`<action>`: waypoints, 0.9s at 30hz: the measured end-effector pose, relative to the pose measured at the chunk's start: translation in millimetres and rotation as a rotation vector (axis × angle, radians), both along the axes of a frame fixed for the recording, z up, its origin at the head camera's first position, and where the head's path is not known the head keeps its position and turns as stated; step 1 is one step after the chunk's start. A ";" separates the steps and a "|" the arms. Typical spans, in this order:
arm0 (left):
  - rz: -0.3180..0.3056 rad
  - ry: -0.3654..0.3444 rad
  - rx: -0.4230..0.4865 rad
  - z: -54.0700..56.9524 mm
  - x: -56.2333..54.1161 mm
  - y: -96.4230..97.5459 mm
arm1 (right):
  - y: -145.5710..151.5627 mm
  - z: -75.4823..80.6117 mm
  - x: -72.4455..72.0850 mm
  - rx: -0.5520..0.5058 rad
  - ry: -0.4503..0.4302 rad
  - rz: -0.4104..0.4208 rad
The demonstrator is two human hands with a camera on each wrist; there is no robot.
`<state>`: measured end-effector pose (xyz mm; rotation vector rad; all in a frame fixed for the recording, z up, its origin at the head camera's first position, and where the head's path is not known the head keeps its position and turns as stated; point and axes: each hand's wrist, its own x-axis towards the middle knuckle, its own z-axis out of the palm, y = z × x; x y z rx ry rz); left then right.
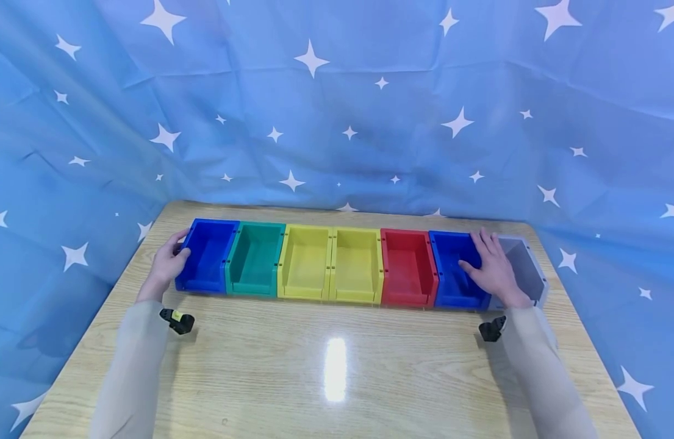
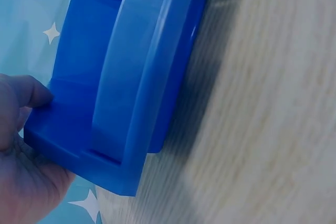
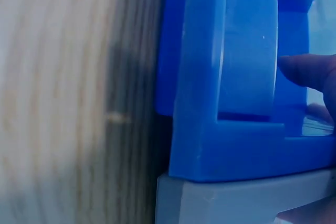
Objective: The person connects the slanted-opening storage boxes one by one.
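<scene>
A row of open-fronted plastic bins stands side by side. At its left end my left hand (image 1: 167, 266) grips the outer wall of a blue bin (image 1: 206, 256), thumb over the inside and fingers outside; the left wrist view shows this hold on the bin (image 2: 131, 77). Toward the right end, my right hand (image 1: 496, 271) lies over the side between another blue bin (image 1: 456, 274) and a grey bin (image 1: 526, 268). Its fingers reach forward fairly straight, with the thumb (image 3: 304, 71) spread into that blue bin. Part of the right hand is cut off in its wrist view.
Between the blue bins stand a green bin (image 1: 255, 259), two yellow bins (image 1: 306, 262) and a red bin (image 1: 408, 268). They sit toward the far edge of a wooden table (image 1: 260, 366). A blue star-patterned cloth (image 1: 369, 110) hangs behind and at both sides.
</scene>
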<state>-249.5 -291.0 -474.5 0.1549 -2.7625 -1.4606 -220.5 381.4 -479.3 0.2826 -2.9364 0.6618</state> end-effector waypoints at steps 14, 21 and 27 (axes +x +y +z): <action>0.025 -0.064 -0.002 2.9 -23.8 7.2 | 0.5 1.9 -25.3 0.036 -0.065 -0.047; 0.044 -0.066 0.017 3.5 -28.8 6.0 | -2.5 0.8 -34.8 0.043 -0.066 -0.059; 0.069 -0.068 0.014 10.6 -27.3 12.8 | -7.2 2.3 -30.3 0.024 0.003 -0.104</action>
